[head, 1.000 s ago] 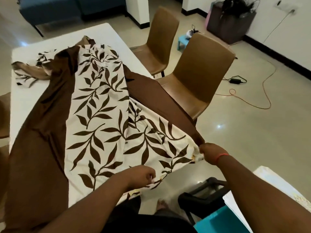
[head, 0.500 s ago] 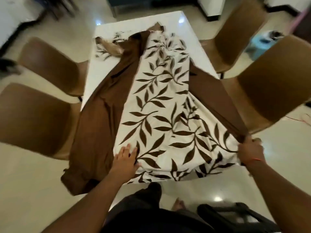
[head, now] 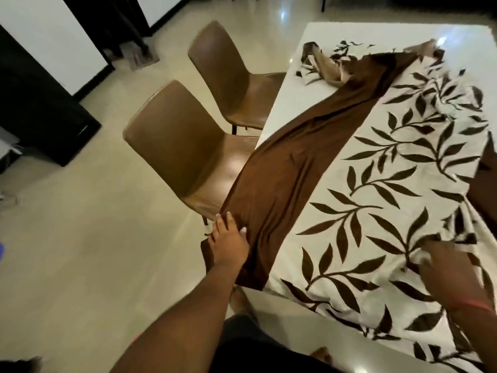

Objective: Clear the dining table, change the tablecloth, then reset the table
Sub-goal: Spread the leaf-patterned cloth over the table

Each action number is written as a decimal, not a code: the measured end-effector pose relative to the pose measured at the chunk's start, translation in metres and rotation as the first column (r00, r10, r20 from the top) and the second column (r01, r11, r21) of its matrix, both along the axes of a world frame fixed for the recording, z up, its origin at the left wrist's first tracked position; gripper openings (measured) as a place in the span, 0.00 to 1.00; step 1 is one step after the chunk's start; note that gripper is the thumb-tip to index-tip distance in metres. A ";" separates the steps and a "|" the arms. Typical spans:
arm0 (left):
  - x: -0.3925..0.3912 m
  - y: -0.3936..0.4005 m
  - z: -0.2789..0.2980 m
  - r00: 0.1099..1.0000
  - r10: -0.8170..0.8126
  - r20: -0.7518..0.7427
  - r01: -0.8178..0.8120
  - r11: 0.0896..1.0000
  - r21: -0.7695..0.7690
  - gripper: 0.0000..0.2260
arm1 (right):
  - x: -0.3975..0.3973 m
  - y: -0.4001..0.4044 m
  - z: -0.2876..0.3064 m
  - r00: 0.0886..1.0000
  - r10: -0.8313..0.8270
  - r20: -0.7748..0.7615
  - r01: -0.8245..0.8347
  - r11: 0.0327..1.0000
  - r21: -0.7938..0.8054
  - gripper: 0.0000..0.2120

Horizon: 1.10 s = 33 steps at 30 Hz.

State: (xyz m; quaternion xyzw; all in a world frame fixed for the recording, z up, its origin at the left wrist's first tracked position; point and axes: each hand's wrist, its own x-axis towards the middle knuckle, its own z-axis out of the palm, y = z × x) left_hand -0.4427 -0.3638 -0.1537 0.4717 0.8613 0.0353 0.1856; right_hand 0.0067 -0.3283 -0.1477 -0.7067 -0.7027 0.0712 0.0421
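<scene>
A cream tablecloth with dark leaf print and a wide brown border lies partly spread on the white dining table. Its far end is bunched up near the table's far side. My left hand rests with fingers apart on the brown border, where it hangs over the table's near left corner. My right hand is blurred and lies on the printed part near the front edge. Whether it grips the fabric is unclear.
Two brown chairs stand along the table's left side, the near one close to my left hand and the far one behind it. A black cabinet stands at the left. The beige floor is open between them.
The view has swung left. My left hand moved from the printed middle to the brown border at the left corner. My right hand left the right corner and came onto the printed part.
</scene>
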 end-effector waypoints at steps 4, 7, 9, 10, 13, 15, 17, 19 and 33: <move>-0.050 0.014 -0.011 0.968 0.106 0.225 -0.101 0.994 -0.034 0.18 | -0.166 0.035 0.025 0.976 0.159 -0.149 -0.173 0.981 -0.090 0.12; -0.083 0.016 -0.018 0.986 -0.076 0.147 0.073 0.997 0.020 0.14 | -0.249 0.063 0.027 0.944 0.320 -0.080 -0.325 0.943 -0.068 0.12; -0.105 0.020 -0.020 0.977 -0.174 0.127 0.170 0.985 0.043 0.11 | -0.297 0.082 0.026 0.945 0.319 -0.069 -0.325 0.941 -0.099 0.16; -0.117 0.022 -0.022 0.969 -0.211 0.129 0.209 0.978 0.031 0.11 | -0.318 0.092 0.022 0.943 0.332 -0.037 -0.334 0.935 -0.119 0.18; -0.145 0.019 -0.028 0.950 -0.279 0.137 0.285 0.958 -0.029 0.12 | -0.362 0.105 0.010 0.932 0.362 0.009 -0.353 0.915 -0.197 0.24; -0.167 0.012 -0.038 0.950 -0.272 0.155 0.291 0.949 -0.123 0.13 | -0.385 0.106 0.003 0.935 0.355 0.019 -0.338 0.904 -0.262 0.27; -0.187 0.004 -0.048 0.954 -0.228 0.192 0.273 0.927 -0.257 0.13 | -0.402 0.102 -0.002 0.921 0.389 0.035 -0.363 0.886 -0.289 0.27; -0.201 -0.002 -0.056 0.957 -0.186 0.225 0.260 0.892 -0.369 0.12 | -0.413 0.100 -0.001 0.891 0.454 0.016 -0.433 0.859 -0.273 0.27; -0.108 0.066 -0.027 0.767 -0.625 0.145 0.628 0.778 0.030 0.33 | -0.335 0.098 -0.015 0.933 0.356 0.043 -0.326 0.892 -0.312 0.37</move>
